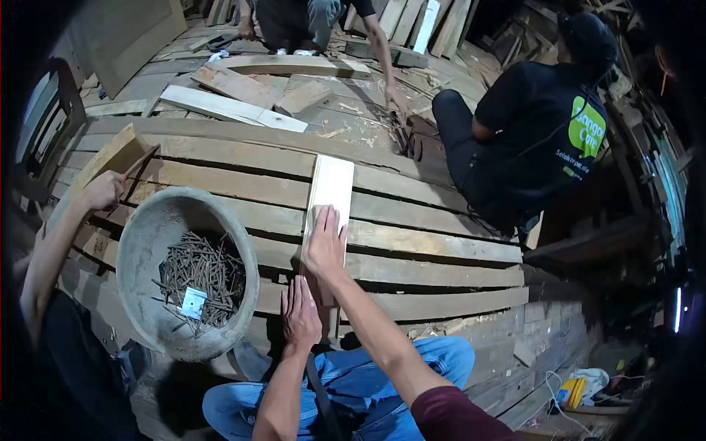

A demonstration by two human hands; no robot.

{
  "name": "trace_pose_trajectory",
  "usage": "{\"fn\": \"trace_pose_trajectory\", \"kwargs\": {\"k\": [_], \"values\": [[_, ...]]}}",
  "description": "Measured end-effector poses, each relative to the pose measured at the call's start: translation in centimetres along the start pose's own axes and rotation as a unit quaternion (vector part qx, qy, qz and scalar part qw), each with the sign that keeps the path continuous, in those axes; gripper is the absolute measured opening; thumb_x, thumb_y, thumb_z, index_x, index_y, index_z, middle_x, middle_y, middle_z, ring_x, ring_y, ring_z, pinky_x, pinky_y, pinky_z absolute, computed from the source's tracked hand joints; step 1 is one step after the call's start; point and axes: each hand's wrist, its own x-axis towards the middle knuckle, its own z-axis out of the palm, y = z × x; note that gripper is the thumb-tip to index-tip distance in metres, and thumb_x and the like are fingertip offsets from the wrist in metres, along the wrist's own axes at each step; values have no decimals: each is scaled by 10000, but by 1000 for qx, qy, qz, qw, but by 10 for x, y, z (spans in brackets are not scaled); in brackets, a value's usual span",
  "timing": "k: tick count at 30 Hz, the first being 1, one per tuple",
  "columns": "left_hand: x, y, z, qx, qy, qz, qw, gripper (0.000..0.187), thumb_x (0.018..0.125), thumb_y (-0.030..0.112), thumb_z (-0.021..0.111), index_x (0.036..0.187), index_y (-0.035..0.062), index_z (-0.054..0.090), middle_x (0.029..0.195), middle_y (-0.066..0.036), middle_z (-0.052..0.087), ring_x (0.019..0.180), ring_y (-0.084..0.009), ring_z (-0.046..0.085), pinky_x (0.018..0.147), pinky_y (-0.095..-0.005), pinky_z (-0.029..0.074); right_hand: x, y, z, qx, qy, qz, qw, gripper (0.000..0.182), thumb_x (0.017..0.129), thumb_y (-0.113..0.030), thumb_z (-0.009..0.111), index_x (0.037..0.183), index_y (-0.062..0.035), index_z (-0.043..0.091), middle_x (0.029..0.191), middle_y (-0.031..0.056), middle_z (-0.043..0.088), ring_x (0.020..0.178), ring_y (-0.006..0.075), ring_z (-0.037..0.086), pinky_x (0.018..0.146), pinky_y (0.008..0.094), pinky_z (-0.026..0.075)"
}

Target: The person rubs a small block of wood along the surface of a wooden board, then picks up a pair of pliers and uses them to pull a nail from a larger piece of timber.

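Note:
A pale planed wooden board [332,182] lies across the wooden slats in front of me, pointing away from my lap. My right hand [325,241] rests on top of the board, its fingers stretched toward the far end. Closer to me, my left hand [301,312] touches the near left edge of the board, fingers extended and lying flat. Part of the board's near end is hidden beneath my right hand and forearm. Left of my hands stands a round grey basin [131,264] holding many rusty nails [209,264] and a small whitish piece [193,303].
At the left, another person's hand [105,191] holds a thin tool beside a wooden piece [118,156]. A person in black [507,140] sits at the right; another crouches at the back, one hand [397,103] reaching down. Boards [232,106] and shavings lie beyond the slats [434,239].

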Motion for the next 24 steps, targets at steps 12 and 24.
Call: {"fn": "trace_pose_trajectory", "kwargs": {"k": [12,24], "values": [[-2,-1,3,14,-10,-5,1000,548,1003,134,420,1494,-100,348,1555,-312,354,1451,-448,347,1206,-571,230,-28,1,-5,19,-30,-5,999,752,894,-109,502,1530,134,184,1615,332,163,1520,456,164,1210,630,146],[-4,2,2,7,17,-4,1000,550,976,115,476,1484,-83,402,1540,-272,411,1425,-418,410,1185,-557,288,138,34,-4,-2,36,43,998,725,978,-194,501,1559,75,162,1627,282,200,1533,409,166,1238,568,139]]}}
